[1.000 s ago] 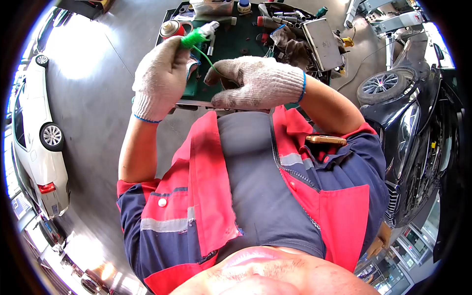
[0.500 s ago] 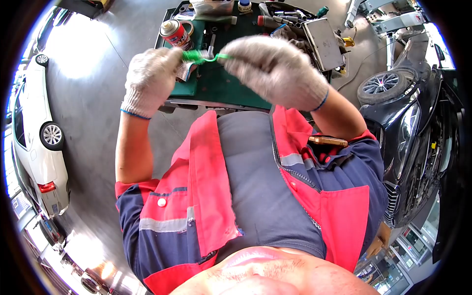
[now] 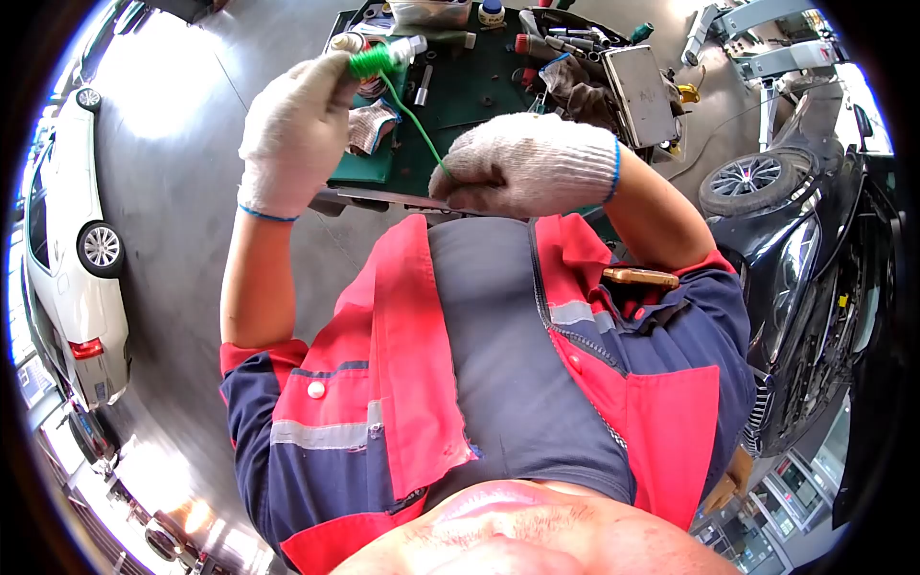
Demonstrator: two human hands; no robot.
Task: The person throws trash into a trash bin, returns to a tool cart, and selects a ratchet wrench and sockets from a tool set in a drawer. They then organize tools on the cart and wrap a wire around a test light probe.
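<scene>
My left hand, in a white knit work glove, is closed around one end of a spool of green cord. A clear, whitish end piece of the spool sticks out to the right. From the windings a loose green strand runs down to my right hand, also gloved, whose fingers pinch it. Both hands are over the near part of a dark green work table. A knit glove lies on it beside my left hand, and a metal socket tool lies near the spool.
Sockets and tools, a dark rag and a metal case crowd the table's right side. A small bottle and a plastic tub stand at the back. A white car is left, a dark car right.
My left hand has raised the spool slightly. My right hand has moved down toward my chest, drawing out a longer green strand between the hands.
</scene>
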